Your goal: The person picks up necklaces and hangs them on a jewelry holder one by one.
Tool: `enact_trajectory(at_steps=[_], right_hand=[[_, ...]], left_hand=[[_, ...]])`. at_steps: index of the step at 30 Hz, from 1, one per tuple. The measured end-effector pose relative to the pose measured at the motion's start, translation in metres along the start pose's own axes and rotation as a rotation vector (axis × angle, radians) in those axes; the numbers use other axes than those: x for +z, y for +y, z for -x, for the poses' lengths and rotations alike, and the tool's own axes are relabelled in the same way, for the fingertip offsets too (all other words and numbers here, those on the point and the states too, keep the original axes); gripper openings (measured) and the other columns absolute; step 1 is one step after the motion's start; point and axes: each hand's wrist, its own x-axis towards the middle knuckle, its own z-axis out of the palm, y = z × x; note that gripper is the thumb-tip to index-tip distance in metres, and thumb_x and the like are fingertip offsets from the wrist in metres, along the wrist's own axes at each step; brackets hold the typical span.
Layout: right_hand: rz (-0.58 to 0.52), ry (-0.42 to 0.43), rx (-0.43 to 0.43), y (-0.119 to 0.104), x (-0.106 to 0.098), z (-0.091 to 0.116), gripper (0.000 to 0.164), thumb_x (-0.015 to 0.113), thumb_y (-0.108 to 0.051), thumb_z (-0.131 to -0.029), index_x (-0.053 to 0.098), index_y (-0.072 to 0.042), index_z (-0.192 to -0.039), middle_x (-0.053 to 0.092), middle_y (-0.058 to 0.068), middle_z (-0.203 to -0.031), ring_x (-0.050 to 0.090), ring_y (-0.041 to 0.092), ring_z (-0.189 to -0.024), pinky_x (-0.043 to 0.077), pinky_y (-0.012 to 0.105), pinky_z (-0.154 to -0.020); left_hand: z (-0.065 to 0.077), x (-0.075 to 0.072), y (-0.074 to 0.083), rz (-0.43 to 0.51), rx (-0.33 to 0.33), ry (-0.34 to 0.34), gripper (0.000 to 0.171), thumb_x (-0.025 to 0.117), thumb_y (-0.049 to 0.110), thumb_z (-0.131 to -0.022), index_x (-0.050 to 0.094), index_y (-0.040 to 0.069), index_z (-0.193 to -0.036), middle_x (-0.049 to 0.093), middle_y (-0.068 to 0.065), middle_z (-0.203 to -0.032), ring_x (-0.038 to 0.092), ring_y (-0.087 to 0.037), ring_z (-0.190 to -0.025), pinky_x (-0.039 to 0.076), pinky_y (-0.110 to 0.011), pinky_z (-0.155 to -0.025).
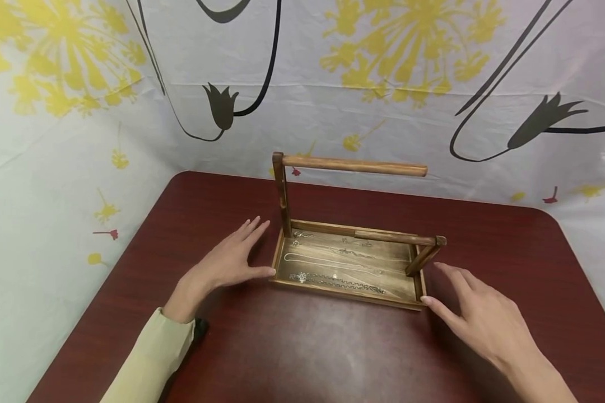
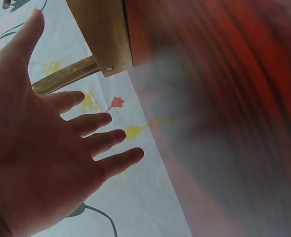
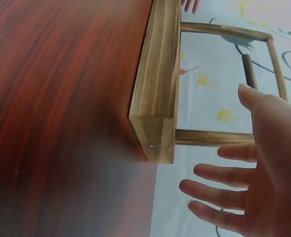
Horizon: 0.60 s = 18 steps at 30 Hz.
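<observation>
A wooden jewellery stand [image 1: 348, 294] sits on the table, a shallow tray with an upper bar [image 1: 353, 164] on a left post and a lower bar [image 1: 393, 236] on a right post. Several necklaces lie lengthwise in the tray, among them a pale thin chain [image 1: 307, 257] and a thicker dark chain [image 1: 343, 284] nearest the front. My left hand [image 1: 227, 260] is beside the tray's left end, fingers spread, thumb tip at its corner. At the right front corner is the thumb of my right hand [image 1: 489, 319], fingers extended. Whether either thumb touches the wood, I cannot tell.
The dark red table [image 1: 333, 352] extends around the stand, with rounded back corners. White cloth [image 1: 282, 67] printed with yellow and dark flowers hangs behind and beside it. A dark object [image 1: 199, 330] shows by the left cuff.
</observation>
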Motion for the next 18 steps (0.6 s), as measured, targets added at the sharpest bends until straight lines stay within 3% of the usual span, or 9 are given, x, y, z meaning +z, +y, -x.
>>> enact_trajectory(at_steps=[5, 10, 18], right_hand=[[-0.014, 0.028, -0.03, -0.007, -0.001, -0.003, 0.063, 0.074, -0.049, -0.085, 0.055, -0.016, -0.135, 0.066, 0.007, -0.111, 0.067, 0.032, -0.074, 0.048, 0.056, -0.055], [-0.036, 0.051, -0.065, -0.013, 0.001, -0.008, 0.06, 0.076, -0.046, -0.085, 0.057, -0.017, -0.134, 0.066, 0.004, -0.11, 0.067, 0.028, -0.077, 0.05, 0.054, -0.057], [-0.074, 0.05, -0.113, -0.024, 0.008, -0.017, 0.057, 0.077, -0.042, -0.085, 0.059, -0.019, -0.134, 0.064, -0.005, -0.102, 0.056, 0.011, -0.067, 0.048, 0.039, -0.054]], left_hand=[[-0.005, 0.0, 0.001, 0.09, 0.011, -0.027, 0.104, 0.075, 0.061, -0.08, 0.016, 0.031, -0.161, 0.014, -0.001, -0.166, 0.021, -0.024, -0.149, 0.032, -0.053, -0.113], [-0.008, -0.001, -0.001, 0.143, 0.036, -0.043, 0.103, 0.077, 0.057, -0.081, 0.02, 0.024, -0.161, 0.019, -0.004, -0.165, 0.024, -0.023, -0.148, 0.03, -0.048, -0.115], [-0.013, -0.003, 0.0, 0.192, 0.07, -0.064, 0.096, 0.079, 0.05, -0.082, 0.028, 0.022, -0.158, 0.029, -0.002, -0.161, 0.028, -0.02, -0.147, 0.029, -0.044, -0.116]])
